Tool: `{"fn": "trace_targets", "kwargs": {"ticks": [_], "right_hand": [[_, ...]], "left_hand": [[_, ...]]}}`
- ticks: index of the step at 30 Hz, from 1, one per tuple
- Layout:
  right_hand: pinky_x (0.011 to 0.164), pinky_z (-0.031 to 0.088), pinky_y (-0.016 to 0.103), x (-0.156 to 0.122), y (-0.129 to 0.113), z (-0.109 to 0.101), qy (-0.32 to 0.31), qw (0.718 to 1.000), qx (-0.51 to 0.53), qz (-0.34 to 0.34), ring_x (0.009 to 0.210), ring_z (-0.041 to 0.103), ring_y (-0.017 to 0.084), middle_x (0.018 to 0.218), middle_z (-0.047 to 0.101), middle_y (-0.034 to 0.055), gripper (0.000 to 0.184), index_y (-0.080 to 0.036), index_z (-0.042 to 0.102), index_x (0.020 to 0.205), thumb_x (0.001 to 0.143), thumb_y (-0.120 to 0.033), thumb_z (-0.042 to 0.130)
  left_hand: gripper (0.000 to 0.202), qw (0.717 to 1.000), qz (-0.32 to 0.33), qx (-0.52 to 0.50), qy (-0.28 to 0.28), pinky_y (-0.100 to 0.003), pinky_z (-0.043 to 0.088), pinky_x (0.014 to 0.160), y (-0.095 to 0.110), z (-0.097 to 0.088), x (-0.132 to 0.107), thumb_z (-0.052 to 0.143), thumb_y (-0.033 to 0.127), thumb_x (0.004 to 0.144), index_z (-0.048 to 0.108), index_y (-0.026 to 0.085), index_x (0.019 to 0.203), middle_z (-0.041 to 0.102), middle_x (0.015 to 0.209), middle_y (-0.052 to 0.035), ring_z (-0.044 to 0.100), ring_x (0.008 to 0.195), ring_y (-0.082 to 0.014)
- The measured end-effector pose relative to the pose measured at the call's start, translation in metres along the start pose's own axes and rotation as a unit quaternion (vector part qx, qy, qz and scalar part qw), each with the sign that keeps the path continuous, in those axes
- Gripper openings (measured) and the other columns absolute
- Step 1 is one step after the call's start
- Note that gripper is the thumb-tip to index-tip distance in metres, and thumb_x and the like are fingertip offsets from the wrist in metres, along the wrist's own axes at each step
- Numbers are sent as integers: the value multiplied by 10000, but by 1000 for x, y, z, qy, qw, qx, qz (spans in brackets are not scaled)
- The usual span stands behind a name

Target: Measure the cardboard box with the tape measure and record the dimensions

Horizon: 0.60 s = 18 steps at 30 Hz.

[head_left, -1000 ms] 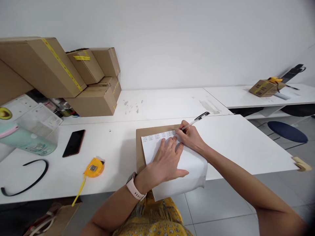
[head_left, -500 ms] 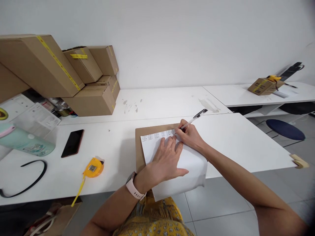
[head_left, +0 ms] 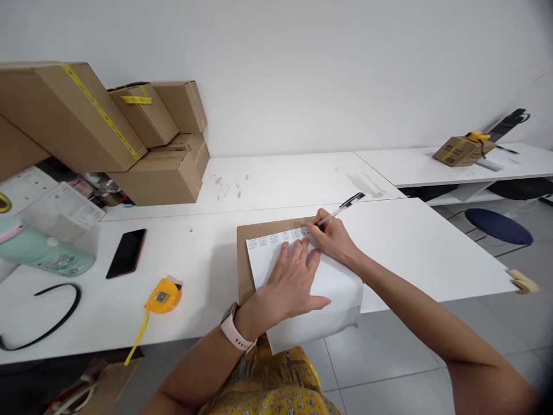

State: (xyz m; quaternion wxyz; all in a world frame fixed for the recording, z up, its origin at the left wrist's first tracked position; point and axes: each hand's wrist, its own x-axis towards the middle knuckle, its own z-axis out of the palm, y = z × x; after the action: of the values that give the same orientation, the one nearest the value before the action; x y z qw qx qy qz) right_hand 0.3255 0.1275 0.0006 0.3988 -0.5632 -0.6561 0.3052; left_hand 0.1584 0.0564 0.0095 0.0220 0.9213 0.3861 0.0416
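Observation:
A white sheet of paper [head_left: 322, 314] lies over a brown cardboard piece [head_left: 245, 271] at the table's front edge, its lower part hanging past the edge. Rows of small handwriting run along the paper's top; I cannot read them. My left hand [head_left: 294, 279] rests flat on the sheet, fingers spread, with a watch on a pale pink strap [head_left: 233, 329] at the wrist. A pen [head_left: 334, 213], clear with a black end, is pinched in my right hand [head_left: 332, 237]. The pen's tip is hidden behind the fingers near the end of the written rows.
On the left are a yellow tape measure [head_left: 163, 295], a phone [head_left: 127, 253], a black band [head_left: 64, 317] and a mint bottle [head_left: 47, 248]. Cardboard boxes [head_left: 155, 176] are stacked behind them. A small box [head_left: 460, 151] and a blue stool [head_left: 499, 226] stand at right.
The view has shifted very slightly. Both hands keep nearly the same place on the paper, and the pen's upper end has tipped a little to the right.

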Motion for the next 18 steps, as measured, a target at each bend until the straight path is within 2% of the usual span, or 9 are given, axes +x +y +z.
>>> {"fn": "trace_targets", "kwargs": {"ticks": [12,18], "right_hand": [[521,306,278,1,0,0,16,1000,0,0,540,377,117,550,418,-63,187,-237,431,697,798,-275,583],[513,293,277,0,-1,0,12,1000,-1,7,534,364,114,544,408,-68,182,-239,427,698,793,-258,581]], "left_hand": [[911,1000,-3,3,8,-594,289,1164,0,0,0,631,715,823,430,88,1453,406,1560,-278,369,1451,-403],[942,1000,-1,-3,1,-595,268,1183,0,1,0,627,708,835,412,46,1470,367,1573,-306,338,1471,-409]]}}
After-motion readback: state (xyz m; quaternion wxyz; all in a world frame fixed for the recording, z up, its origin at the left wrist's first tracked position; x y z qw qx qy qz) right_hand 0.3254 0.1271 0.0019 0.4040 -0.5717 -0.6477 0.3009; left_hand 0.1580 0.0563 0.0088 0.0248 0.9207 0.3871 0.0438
